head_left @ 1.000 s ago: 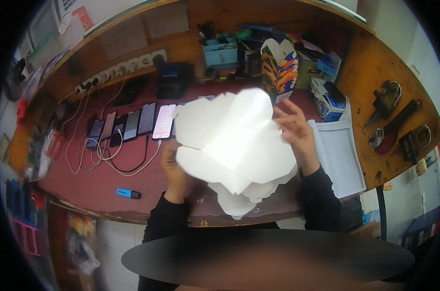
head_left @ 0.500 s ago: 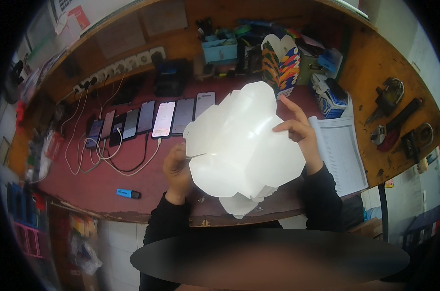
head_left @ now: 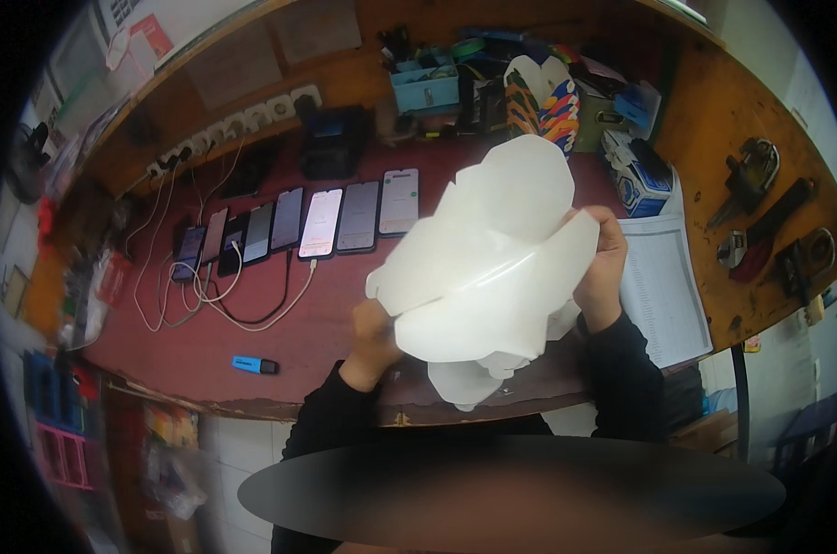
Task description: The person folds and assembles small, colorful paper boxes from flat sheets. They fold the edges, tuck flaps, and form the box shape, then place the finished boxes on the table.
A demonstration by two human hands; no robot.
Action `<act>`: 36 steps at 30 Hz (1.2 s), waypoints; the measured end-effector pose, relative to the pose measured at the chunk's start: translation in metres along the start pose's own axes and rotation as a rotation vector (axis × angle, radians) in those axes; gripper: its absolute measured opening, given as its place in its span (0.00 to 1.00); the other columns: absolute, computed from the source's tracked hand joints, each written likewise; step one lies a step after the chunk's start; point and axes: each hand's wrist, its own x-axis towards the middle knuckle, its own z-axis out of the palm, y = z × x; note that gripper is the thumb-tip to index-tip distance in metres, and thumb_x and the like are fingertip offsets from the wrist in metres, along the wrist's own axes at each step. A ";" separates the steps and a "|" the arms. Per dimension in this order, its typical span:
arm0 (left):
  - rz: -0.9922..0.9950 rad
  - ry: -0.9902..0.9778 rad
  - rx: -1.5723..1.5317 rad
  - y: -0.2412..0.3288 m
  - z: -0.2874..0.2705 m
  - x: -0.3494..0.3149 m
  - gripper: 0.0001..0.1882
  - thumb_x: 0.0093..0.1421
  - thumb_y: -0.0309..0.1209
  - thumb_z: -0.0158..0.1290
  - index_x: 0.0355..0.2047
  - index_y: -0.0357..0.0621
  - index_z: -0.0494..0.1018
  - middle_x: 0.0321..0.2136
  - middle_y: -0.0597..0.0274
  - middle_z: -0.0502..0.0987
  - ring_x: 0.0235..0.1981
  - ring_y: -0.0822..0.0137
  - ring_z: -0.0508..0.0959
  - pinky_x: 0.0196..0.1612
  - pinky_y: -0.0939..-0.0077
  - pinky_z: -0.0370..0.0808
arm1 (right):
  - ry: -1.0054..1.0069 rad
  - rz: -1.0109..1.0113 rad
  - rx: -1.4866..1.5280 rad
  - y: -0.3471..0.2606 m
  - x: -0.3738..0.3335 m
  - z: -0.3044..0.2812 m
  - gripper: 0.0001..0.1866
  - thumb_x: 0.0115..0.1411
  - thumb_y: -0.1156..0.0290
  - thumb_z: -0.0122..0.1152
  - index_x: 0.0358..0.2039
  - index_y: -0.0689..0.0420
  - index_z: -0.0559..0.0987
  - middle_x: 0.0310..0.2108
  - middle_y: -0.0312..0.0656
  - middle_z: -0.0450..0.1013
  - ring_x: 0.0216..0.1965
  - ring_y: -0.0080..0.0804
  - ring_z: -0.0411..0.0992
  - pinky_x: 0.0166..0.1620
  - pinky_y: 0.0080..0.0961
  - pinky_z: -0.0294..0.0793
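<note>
Between my hands is a white, glossy cardboard carton, partly folded, with rounded flaps spreading to several sides. My left hand grips its left edge, the fingers mostly behind the card. At the right, my right hand pinches a raised flap, its fingertips partly hidden by the sheet. The carton is tilted above the desk's near edge, and smaller flaps hang below its lower side. Behind it stands a carton with a colourful pattern and similar rounded flaps.
Several phones lie in a row on the red desk top, some with cables running to a power strip. A blue highlighter lies near the front edge. Printed sheets, a blue-white box and padlocks are at right.
My right hand has closed on the right flap and raised it inward. The carton is folded more narrowly, and my left hand has shifted slightly right and down with it.
</note>
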 end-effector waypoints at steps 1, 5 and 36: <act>0.023 -0.062 -0.017 0.003 0.000 0.001 0.20 0.53 0.30 0.69 0.47 0.40 0.84 0.42 0.49 0.85 0.40 0.50 0.85 0.45 0.64 0.80 | 0.016 0.033 -0.010 -0.001 0.001 0.001 0.14 0.63 0.83 0.63 0.50 0.60 0.77 0.40 0.40 0.80 0.42 0.23 0.79 0.47 0.20 0.78; -0.261 -0.256 -0.489 0.014 -0.007 0.004 0.31 0.52 0.32 0.71 0.57 0.39 0.78 0.56 0.51 0.80 0.58 0.57 0.79 0.59 0.61 0.75 | 0.034 0.085 -0.041 -0.009 0.003 0.000 0.16 0.63 0.83 0.64 0.51 0.60 0.77 0.40 0.37 0.80 0.40 0.22 0.79 0.46 0.20 0.78; -0.458 0.064 -0.704 0.011 -0.007 0.023 0.06 0.56 0.18 0.64 0.31 0.38 0.78 0.34 0.62 0.80 0.38 0.68 0.81 0.50 0.72 0.75 | -0.302 0.438 -0.049 0.009 -0.022 0.036 0.12 0.66 0.79 0.64 0.50 0.61 0.79 0.41 0.34 0.80 0.40 0.18 0.76 0.46 0.19 0.76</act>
